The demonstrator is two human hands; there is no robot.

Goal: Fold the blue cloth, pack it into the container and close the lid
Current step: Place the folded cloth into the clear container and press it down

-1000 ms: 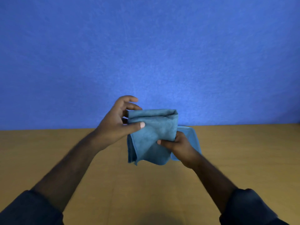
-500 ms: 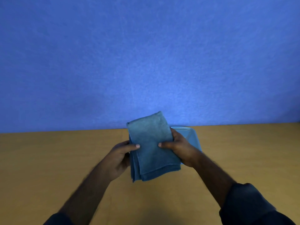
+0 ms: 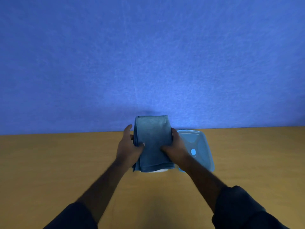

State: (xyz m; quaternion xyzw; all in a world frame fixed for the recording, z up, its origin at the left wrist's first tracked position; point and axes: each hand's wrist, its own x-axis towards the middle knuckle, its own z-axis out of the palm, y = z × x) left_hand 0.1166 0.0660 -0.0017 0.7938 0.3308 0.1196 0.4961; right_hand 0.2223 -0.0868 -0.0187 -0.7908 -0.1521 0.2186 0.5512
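Note:
The blue cloth (image 3: 152, 141) is folded into a narrow, thick rectangle and held lengthwise in front of me. My left hand (image 3: 127, 148) grips its left edge with the thumb on top. My right hand (image 3: 175, 146) grips its right edge. Under the cloth's near end a thin white rim of the container (image 3: 159, 170) shows; the cloth hides the rest of it. The translucent blue lid (image 3: 200, 147), with a light round spot in its middle, lies flat on the table just right of my right hand.
The wooden table (image 3: 66, 162) spreads out to both sides. A blue wall (image 3: 148, 55) rises along the table's far edge, right behind the cloth.
The cloth went from hanging upright between my hands to lying flatter and lower over the container. Both hands shifted to its sides, and the lid is now more exposed.

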